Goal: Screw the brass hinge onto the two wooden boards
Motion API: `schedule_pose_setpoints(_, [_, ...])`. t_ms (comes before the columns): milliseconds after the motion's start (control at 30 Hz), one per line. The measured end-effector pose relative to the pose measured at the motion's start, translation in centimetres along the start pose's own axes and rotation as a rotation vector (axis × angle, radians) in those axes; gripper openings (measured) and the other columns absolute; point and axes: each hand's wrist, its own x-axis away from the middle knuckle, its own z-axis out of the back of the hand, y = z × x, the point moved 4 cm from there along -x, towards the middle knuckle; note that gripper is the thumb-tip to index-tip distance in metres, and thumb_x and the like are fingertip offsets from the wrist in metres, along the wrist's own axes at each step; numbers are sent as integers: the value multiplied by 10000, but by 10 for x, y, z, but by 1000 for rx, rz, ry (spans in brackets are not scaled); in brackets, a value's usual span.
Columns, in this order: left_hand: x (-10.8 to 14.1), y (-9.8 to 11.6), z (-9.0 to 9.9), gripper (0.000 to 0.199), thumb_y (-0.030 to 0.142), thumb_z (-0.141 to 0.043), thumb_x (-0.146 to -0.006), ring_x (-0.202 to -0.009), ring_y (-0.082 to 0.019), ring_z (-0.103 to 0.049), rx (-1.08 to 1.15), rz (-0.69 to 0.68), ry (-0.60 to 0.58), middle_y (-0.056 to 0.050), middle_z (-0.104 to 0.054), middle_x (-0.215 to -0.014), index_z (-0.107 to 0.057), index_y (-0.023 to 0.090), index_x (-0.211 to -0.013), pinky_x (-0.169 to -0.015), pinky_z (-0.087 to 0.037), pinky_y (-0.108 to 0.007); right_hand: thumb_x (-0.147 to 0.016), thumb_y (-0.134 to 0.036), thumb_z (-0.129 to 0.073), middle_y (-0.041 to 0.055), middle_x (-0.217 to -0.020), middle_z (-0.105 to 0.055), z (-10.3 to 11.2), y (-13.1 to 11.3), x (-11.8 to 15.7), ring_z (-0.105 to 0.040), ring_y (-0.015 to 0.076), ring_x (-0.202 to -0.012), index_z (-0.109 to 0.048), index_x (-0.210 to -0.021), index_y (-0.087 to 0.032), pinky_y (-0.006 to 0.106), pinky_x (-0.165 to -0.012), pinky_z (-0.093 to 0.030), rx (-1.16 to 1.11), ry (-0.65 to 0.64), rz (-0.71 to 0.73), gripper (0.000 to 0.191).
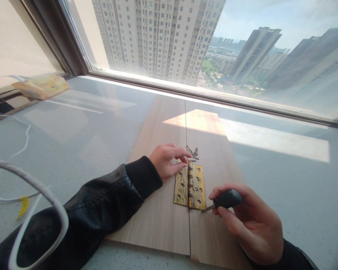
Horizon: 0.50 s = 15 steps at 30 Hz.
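Observation:
A worn brass-coloured hinge (197, 183) with screw holes lies unfolded across the seam between two pale wooden boards (169, 228). At its upper end is my left hand (167, 159), thumb by the hinge's top edge and index finger bent just above, with a gap between them and nothing seen in it. Several loose screws (195, 152) lie on the wood beyond those fingertips. My right hand (253, 221) grips a screwdriver (228, 198) by its dark handle; the metal tip points left, close to the hinge's lower right corner.
The boards rest on a light speckled surface (284, 180) beneath a large window. A white cable (53, 202) with a yellow tag (23, 207) loops at the left, partly in front of my sleeve. A soft tissue pack (45, 87) sits at the far left by the window frame (70, 41).

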Motion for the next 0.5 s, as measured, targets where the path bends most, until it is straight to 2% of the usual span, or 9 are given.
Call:
schedule_pose_setpoints(167, [0, 0, 0, 225, 89, -650, -768, -769, -147, -628, 11, 13, -4, -8, -754, -791, -712, 163, -971, -767, -521, -289, -847, -163, -583, 25, -878, -652, 0, -1, -1, -624, 141, -793, -613, -1042, -277, 225, -654, -551, 49, 8, 78, 228])
schedule_pose_setpoints(367, [1, -2, -1, 218, 93, -651, -766, -762, -144, -618, 18, 25, 1, -15, -753, -792, -713, 155, -966, -765, -519, -290, -839, -147, -572, 16, -893, -659, 1, -1, 1, -630, 128, -755, -610, -1039, -287, 217, -622, -545, 79, 13, 96, 246])
schedule_pose_setpoints(500, [0, -4, -1, 232, 102, -648, -723, -723, -142, -611, 38, -1, 55, -7, -748, -762, -718, 168, -934, -718, -521, -278, -832, -132, -579, 23, -873, -653, -1, -5, 2, -636, 138, -737, -617, -1006, -271, 240, -603, -536, 14, 76, 89, 227])
